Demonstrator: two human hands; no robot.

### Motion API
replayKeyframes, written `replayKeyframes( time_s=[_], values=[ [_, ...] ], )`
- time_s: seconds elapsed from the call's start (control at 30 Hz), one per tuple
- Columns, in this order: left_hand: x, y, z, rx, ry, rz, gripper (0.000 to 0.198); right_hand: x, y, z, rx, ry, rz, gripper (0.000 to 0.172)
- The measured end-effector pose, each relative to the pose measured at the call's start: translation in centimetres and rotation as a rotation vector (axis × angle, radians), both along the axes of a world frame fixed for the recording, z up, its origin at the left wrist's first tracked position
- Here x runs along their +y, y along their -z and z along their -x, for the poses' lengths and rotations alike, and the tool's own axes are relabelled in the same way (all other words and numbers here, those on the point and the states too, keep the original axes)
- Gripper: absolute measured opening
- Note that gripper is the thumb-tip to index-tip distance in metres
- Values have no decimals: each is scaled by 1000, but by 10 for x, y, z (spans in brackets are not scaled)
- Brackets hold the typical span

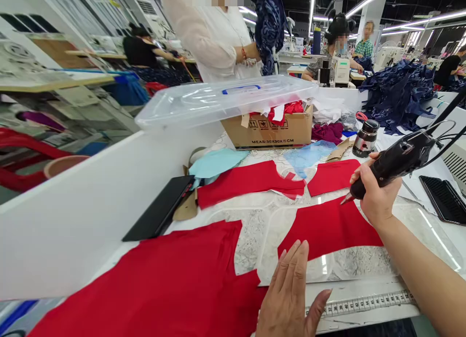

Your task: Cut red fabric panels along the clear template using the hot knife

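My right hand (pixel 380 196) is wrapped round a black corded hand tool (pixel 396 160) with a pointed metal tip. The tip is at the upper edge of a red fabric piece (pixel 327 227), which lies on a clear plastic template (pixel 251 235). My left hand (pixel 289 295) is open, fingers stretched out, with its fingertips by that piece's lower left corner. To its left lies a large stack of red fabric (pixel 163 283). Two more red cut pieces, one on the left (pixel 247 181) and one on the right (pixel 333 176), lie farther back.
A tape measure (pixel 360 304) runs along the front edge. Behind stand a cardboard box (pixel 269 133) under a clear plastic lid (pixel 225 99), a metal-and-black jar (pixel 365 139) and navy fabric (pixel 400 94). A black tablet-like case (pixel 160 208) lies left. A person in white (pixel 218 45) stands opposite.
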State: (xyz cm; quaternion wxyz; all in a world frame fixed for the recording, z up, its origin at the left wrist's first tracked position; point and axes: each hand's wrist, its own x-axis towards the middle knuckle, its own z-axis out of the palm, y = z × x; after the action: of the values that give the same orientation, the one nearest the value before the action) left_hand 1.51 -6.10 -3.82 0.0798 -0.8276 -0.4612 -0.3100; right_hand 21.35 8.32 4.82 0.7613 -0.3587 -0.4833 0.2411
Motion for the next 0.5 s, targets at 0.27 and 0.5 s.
replayKeyframes(
  time_s=[0.27,0.5],
  values=[
    [-20,1,5,-118,-116,82,62,-68,2,48,-3,-286,47,24],
    [-20,10,4,-232,-138,84,58,-82,8,70,-47,-348,40,23]
  ],
)
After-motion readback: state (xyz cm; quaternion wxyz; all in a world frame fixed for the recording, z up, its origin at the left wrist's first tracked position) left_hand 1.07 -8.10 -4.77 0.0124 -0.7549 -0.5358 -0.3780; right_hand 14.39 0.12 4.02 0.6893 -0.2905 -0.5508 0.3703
